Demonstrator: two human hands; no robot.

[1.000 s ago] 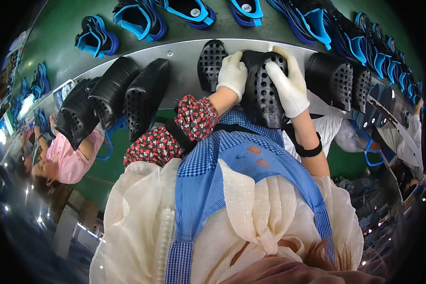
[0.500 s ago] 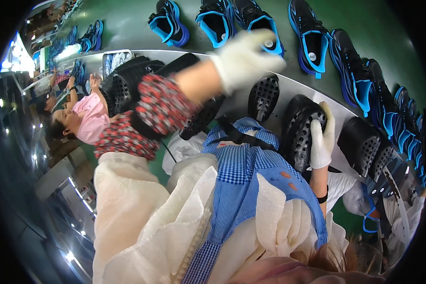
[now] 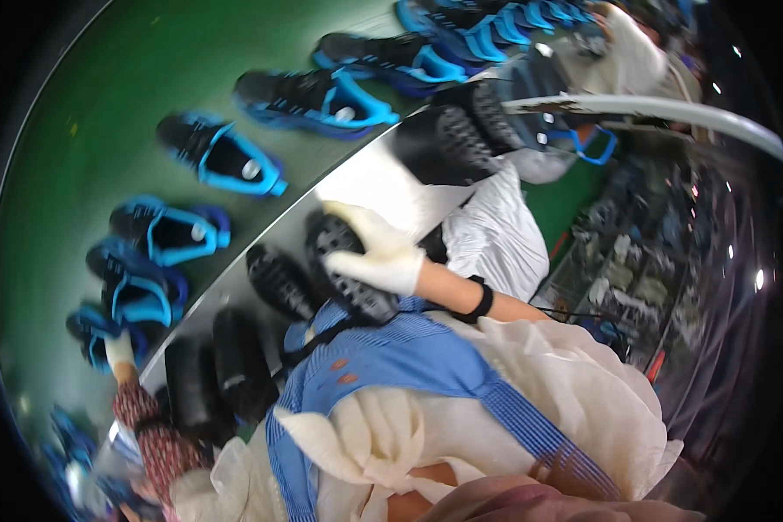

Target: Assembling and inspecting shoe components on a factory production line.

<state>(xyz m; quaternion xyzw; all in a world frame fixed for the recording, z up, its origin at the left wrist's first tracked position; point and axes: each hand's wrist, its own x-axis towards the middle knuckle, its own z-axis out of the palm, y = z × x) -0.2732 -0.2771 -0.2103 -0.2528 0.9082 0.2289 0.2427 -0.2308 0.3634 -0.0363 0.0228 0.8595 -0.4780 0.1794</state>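
My right hand [image 3: 376,254], in a white glove, is closed over a black studded shoe sole [image 3: 350,283] that stands on the grey metal ledge [image 3: 370,183] in front of me. Far to the lower left, my left hand [image 3: 119,350], also in a white glove and with a red patterned sleeve, reaches onto the green belt [image 3: 104,113] and touches a blue and black shoe [image 3: 91,329]. Its fingers are hidden by that shoe. My blue checked apron and cream garment fill the lower middle.
More black soles [image 3: 278,283] [image 3: 239,370] [image 3: 451,139] stand along the ledge. Several blue and black shoes [image 3: 222,157] [image 3: 170,230] [image 3: 322,96] lie in a row on the belt. Another person in white [image 3: 639,52] stands at the top right, and a white cloth bundle [image 3: 496,235] hangs below the ledge.
The view has swung strongly. My left arm has gone from raised at the soles out to the belt at the lower left. My right hand stays on the black sole.
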